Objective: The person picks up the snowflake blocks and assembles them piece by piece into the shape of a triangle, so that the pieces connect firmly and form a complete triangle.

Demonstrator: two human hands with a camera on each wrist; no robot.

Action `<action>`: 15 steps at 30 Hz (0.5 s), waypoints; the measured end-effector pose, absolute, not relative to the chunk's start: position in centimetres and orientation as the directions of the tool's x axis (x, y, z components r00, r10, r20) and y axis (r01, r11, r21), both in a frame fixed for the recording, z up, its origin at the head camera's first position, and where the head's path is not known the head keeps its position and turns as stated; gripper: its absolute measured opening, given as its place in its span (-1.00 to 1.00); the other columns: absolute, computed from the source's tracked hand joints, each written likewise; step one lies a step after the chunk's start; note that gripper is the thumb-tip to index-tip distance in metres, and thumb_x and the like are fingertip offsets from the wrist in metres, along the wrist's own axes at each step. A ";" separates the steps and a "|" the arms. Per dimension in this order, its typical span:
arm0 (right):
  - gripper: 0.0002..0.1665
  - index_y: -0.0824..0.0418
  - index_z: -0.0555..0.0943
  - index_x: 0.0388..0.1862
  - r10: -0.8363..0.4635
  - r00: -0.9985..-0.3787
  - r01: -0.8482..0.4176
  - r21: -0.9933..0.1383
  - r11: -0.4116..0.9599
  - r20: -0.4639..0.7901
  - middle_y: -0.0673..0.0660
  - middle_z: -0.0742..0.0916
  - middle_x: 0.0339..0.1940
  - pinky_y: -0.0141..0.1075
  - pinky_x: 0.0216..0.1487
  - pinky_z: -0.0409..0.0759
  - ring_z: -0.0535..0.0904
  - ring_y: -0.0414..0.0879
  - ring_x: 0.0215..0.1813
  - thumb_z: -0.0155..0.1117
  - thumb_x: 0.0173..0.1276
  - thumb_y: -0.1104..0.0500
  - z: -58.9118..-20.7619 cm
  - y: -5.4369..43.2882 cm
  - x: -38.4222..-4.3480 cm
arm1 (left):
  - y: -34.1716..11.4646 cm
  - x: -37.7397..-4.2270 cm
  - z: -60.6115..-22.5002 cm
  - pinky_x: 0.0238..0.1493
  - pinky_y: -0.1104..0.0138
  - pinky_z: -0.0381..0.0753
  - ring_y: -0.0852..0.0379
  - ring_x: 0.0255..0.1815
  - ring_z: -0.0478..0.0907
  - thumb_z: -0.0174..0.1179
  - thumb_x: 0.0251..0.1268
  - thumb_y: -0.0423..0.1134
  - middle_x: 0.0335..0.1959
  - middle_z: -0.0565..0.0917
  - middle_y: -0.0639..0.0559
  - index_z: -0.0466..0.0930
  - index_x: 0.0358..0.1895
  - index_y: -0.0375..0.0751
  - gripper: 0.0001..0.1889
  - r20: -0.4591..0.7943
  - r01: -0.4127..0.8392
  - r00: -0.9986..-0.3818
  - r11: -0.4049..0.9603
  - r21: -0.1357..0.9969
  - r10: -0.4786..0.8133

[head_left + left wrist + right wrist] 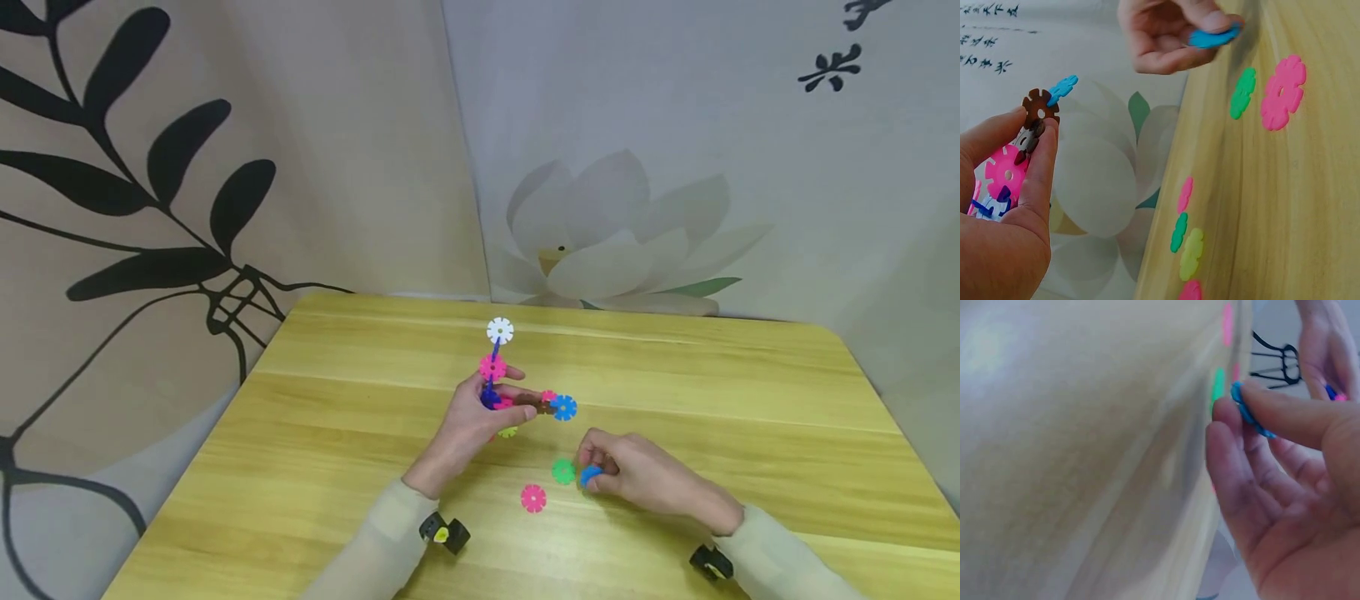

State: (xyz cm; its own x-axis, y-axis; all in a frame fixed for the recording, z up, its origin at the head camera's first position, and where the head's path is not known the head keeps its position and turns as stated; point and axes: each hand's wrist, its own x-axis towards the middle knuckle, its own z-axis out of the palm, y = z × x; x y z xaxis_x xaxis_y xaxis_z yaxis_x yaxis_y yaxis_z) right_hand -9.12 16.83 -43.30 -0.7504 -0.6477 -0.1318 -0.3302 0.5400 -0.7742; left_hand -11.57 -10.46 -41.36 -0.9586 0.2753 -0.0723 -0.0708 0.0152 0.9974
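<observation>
My left hand [467, 423] holds an assembly of notched plastic snowflake discs between thumb and fingers. A white disc [500, 331] tops it, with a pink disc [492, 367] below. A light-blue disc [564, 407] ends its right-hand branch, slotted to a brown disc [1036, 105] in the left wrist view. My fingers hide part of the joined middle. Lower right, my right hand [648, 475] pinches a single blue snowflake disc [1249, 412] between thumb and fingertips, just above the table. Close beside that disc lies a loose green disc [563, 471].
A loose pink disc [533, 498] lies on the wooden table [337, 500], nearer me than the green one. Under the left hand, a yellow-green disc [1191, 254] and several other small discs lie on the tabletop. A patterned wall [375, 167] stands behind the table's far edge.
</observation>
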 end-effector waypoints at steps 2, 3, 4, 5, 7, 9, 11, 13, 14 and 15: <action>-0.79 0.09 0.58 -0.13 -0.610 -0.783 -0.289 -0.799 0.528 -0.120 -0.11 0.73 -0.32 -0.35 -0.30 0.65 0.65 -0.25 -0.31 0.45 0.39 0.24 -43.1 17.1 -9.2 | -10.4 -11.6 -41.4 0.06 0.22 0.65 -0.03 0.07 0.71 0.50 0.20 -0.30 0.00 0.79 -0.06 0.52 0.25 -0.15 -0.45 -0.072 -0.070 -0.959 0.018 0.997 0.274; -0.80 0.11 0.58 -0.12 -0.593 -0.798 -0.272 -0.812 0.517 -0.110 -0.08 0.74 -0.31 -0.34 -0.31 0.67 0.67 -0.22 -0.31 0.44 0.40 0.24 -42.9 17.3 -9.2 | -10.3 -11.6 -41.4 0.06 0.21 0.65 -0.03 0.07 0.71 0.50 0.20 -0.30 0.00 0.79 -0.06 0.52 0.25 -0.15 -0.45 -0.072 -0.069 -0.959 0.019 0.997 0.273; -0.81 0.12 0.58 -0.11 -0.571 -0.814 -0.250 -0.825 0.508 -0.105 -0.06 0.75 -0.30 -0.33 -0.32 0.67 0.69 -0.19 -0.31 0.44 0.40 0.24 -42.8 17.4 -9.3 | -10.3 -11.5 -41.4 0.08 0.21 0.65 -0.03 0.07 0.71 0.50 0.20 -0.30 0.00 0.79 -0.06 0.52 0.25 -0.16 -0.45 -0.072 -0.070 -0.960 0.015 0.997 0.272; -0.82 0.13 0.59 -0.11 -0.548 -0.830 -0.233 -0.833 0.503 -0.099 -0.04 0.76 -0.30 -0.32 -0.32 0.68 0.71 -0.17 -0.31 0.43 0.41 0.23 -42.7 17.5 -9.3 | -10.2 -11.5 -41.5 0.10 0.20 0.64 -0.03 0.08 0.71 0.50 0.20 -0.30 0.00 0.79 -0.06 0.52 0.25 -0.16 -0.45 -0.074 -0.073 -0.960 0.012 0.997 0.271; -0.83 0.15 0.60 -0.12 -0.506 -0.860 -0.214 -0.846 0.489 -0.075 -0.01 0.76 -0.30 -0.30 -0.32 0.70 0.72 -0.14 -0.30 0.44 0.41 0.22 -42.4 17.7 -9.3 | -10.2 -11.5 -41.5 0.12 0.20 0.64 -0.02 0.08 0.71 0.50 0.20 -0.30 -0.01 0.79 -0.06 0.52 0.24 -0.16 -0.45 -0.078 -0.079 -0.960 0.009 0.997 0.270; -0.83 0.17 0.61 -0.11 -0.471 -0.881 -0.214 -0.853 0.476 -0.041 0.01 0.77 -0.27 -0.30 -0.29 0.72 0.74 -0.12 -0.28 0.44 0.41 0.22 -42.2 17.8 -9.3 | -10.1 -11.4 -41.6 0.11 0.20 0.64 -0.02 0.07 0.71 0.51 0.19 -0.30 -0.01 0.79 -0.06 0.52 0.24 -0.16 -0.45 -0.088 -0.090 -0.959 0.008 0.996 0.270; -0.83 0.18 0.62 -0.11 -0.442 -0.897 -0.226 -0.857 0.463 -0.002 0.03 0.77 -0.25 -0.30 -0.25 0.73 0.76 -0.11 -0.26 0.44 0.41 0.24 -42.0 17.9 -9.4 | -10.0 -11.4 -41.6 0.10 0.20 0.63 -0.01 0.07 0.71 0.51 0.19 -0.29 -0.01 0.78 -0.06 0.51 0.26 -0.18 -0.44 -0.095 -0.097 -0.958 0.006 0.995 0.270; -0.83 0.20 0.62 -0.10 -0.422 -0.906 -0.241 -0.863 0.445 0.035 0.03 0.77 -0.22 -0.31 -0.21 0.74 0.77 -0.06 -0.23 0.43 0.41 0.26 -41.8 18.0 -9.4 | -9.9 -11.4 -41.7 0.10 0.20 0.62 -0.02 0.06 0.71 0.51 0.19 -0.28 -0.01 0.78 -0.06 0.50 0.28 -0.22 -0.41 -0.096 -0.098 -0.958 0.007 0.995 0.270; -0.83 0.20 0.63 -0.10 -0.413 -0.909 -0.251 -0.861 0.442 0.053 0.02 0.77 -0.22 -0.32 -0.20 0.74 0.78 -0.04 -0.22 0.43 0.40 0.28 -41.8 18.0 -9.4 | -9.9 -11.3 -41.7 0.10 0.20 0.62 -0.02 0.06 0.71 0.51 0.19 -0.28 0.00 0.78 -0.06 0.49 0.29 -0.24 -0.40 -0.097 -0.098 -0.958 0.008 0.995 0.270; -0.83 0.19 0.63 -0.10 -0.407 -0.911 -0.258 -0.862 0.436 0.068 0.02 0.77 -0.22 -0.32 -0.18 0.74 0.78 -0.01 -0.21 0.43 0.40 0.29 -41.7 18.0 -9.5 | -9.8 -11.3 -41.7 0.10 0.20 0.61 -0.02 0.06 0.71 0.51 0.19 -0.28 0.00 0.78 -0.07 0.48 0.30 -0.26 -0.39 -0.097 -0.098 -0.958 0.008 0.995 0.269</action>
State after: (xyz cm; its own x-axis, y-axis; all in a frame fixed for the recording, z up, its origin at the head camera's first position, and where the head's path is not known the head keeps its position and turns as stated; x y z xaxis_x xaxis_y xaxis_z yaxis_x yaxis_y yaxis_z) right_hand -9.45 18.03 -41.74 -0.9111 -0.4065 0.0676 -0.2585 0.4358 -0.8621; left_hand -11.32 -9.81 -41.73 -0.9583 0.2689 -0.0968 -0.0983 0.0081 0.9951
